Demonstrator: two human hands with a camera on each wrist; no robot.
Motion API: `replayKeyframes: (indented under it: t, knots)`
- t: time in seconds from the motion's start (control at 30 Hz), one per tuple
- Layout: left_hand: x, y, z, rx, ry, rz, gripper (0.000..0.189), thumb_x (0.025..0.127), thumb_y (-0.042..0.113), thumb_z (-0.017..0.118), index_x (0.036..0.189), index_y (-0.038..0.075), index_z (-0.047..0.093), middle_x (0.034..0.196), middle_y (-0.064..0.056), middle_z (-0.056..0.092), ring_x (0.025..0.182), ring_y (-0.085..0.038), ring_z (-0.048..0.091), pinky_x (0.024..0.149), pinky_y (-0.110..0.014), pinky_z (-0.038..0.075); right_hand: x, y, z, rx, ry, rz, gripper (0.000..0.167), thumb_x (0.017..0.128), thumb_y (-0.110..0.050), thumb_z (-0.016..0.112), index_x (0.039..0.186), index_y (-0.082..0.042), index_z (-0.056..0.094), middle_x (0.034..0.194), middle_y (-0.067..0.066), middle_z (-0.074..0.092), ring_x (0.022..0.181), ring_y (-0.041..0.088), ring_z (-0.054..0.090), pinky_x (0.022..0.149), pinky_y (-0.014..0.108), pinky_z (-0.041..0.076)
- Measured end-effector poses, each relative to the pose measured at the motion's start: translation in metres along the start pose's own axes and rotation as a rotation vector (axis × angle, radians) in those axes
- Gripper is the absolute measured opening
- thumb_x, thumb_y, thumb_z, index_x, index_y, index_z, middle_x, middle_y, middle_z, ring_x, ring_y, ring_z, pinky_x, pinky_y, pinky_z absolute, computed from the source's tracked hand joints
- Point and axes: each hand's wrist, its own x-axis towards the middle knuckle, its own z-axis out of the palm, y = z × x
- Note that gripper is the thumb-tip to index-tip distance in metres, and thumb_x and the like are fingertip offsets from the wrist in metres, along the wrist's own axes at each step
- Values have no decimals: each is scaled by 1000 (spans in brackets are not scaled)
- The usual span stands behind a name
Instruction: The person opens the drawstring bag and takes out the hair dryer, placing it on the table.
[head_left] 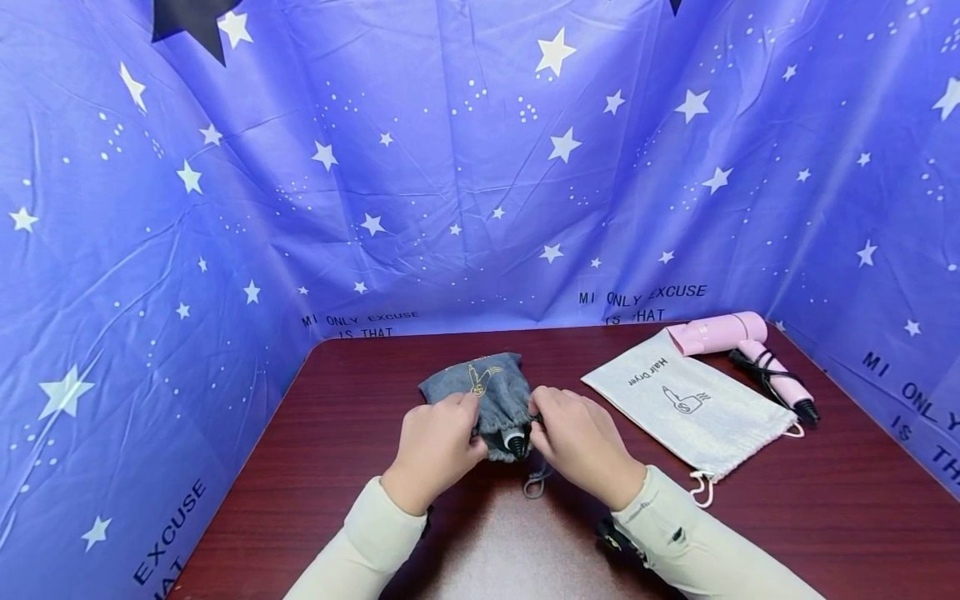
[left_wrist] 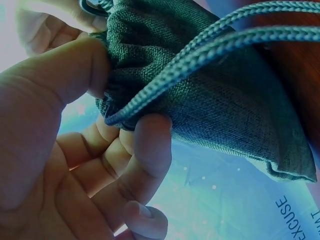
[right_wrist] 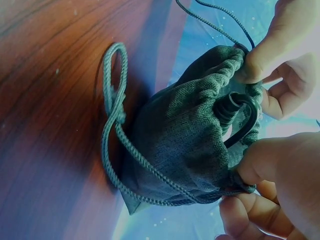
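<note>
At the middle of the worktop [head_left: 322,483], the left mouth edge of a grey drawstring bag [head_left: 498,407] is pinched by the left hand [head_left: 438,442], the right edge by the right hand [head_left: 581,437]. Should either pinch be loosened, the opening could be collapsed; should it be tipped, the black ribbed cord sleeve [head_left: 516,445] might be spilled. The bag is coarsely woven and puckered at its rim; a braided drawstring [right_wrist: 107,145] is looped beside it. Farther right, a flat pale pouch [head_left: 705,417] is placed against a smooth, cylindrical pink hair dryer [head_left: 726,332].
</note>
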Motion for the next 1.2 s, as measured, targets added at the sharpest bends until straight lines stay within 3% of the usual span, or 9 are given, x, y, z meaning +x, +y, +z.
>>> replayKeyframes:
  t: [0.57, 1.2]
  knots:
    - [0, -1, -2, -8, -43, -19, 28, 64, 23, 79, 72, 19, 53, 66, 6, 54, 52, -21, 58, 40, -35, 35, 0, 2, 0, -3, 0, 3, 18, 80, -12, 74, 91, -15, 61, 77, -8, 60, 65, 15, 58, 58, 33, 47]
    - [0, -3, -2, 0, -41, -9, 28, 62, 22, 78, 71, 19, 52, 65, 6, 54, 50, -20, 57, 39, -35, 34, 0, 4, 0, -7, 5, 4, 18, 79, -12, 74, 92, -15, 61, 78, -8, 62, 66, 15, 61, 58, 33, 48]
